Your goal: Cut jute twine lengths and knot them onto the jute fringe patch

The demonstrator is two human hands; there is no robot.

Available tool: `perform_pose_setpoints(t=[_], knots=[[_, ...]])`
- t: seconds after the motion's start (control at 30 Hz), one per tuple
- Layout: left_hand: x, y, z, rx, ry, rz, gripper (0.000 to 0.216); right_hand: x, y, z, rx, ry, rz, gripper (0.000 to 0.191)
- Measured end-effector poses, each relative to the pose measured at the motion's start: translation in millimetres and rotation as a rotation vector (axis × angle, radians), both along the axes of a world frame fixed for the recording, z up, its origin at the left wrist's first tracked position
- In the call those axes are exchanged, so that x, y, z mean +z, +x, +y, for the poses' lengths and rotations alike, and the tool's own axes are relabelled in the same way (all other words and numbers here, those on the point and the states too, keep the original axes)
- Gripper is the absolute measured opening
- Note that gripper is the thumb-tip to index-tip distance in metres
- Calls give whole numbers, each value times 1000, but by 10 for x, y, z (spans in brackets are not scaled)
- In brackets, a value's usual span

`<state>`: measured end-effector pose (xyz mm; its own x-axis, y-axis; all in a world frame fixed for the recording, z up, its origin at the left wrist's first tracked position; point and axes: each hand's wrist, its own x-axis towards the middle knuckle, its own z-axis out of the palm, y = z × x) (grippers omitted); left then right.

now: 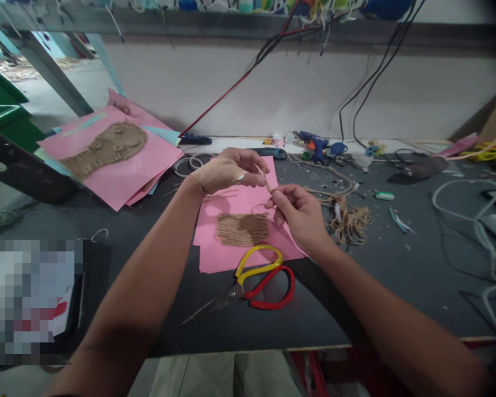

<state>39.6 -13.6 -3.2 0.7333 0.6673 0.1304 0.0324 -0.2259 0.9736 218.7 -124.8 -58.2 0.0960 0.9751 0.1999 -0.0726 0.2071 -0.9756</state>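
Dark tabletop (397,292), scuffed and littered with scraps, against a pale wall (231,82). Clock read from the rectangular twine panel at mid-table, 12 being toward the wall.

Far left, 10 o'clock: green bin (8,124). Nearer on the same bearing, a stack of pink paper (128,184) with a long, textured twine piece (118,143) lying on top.

Just short of 12: left hand (227,171), raised above the table, thumb and forefinger nearly together on a thin twine strand (268,184).

Centre: the twine panel (242,230), rows close-set, flat on pink sheets (215,260). At 6 o'clock, scissors (232,292), one handle yellow, one red, tip pointing to about 8.

Strand itself at 1 o'clock, slanting between the two hands. Right hand (303,218) just short of 3, thumb and fingertips pinching its lower part.

Between 1 and 2, by the wall: blue glue gun (316,144). At 3: loose twine bundle (351,223), tangled, beyond the right hand. Farther out, also near 3, looped white cable (436,193).
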Motion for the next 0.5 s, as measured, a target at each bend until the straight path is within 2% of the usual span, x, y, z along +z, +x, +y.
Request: perform_pose_setpoints(t=[0.2, 0.5], knots=[[-14, -43, 42, -42, 37, 21, 27, 5, 9, -2, -1, -8, -21, 26], [26, -15, -19, 36, 119, 97, 20, 7, 10, -8, 6, -22, -58, 26]])
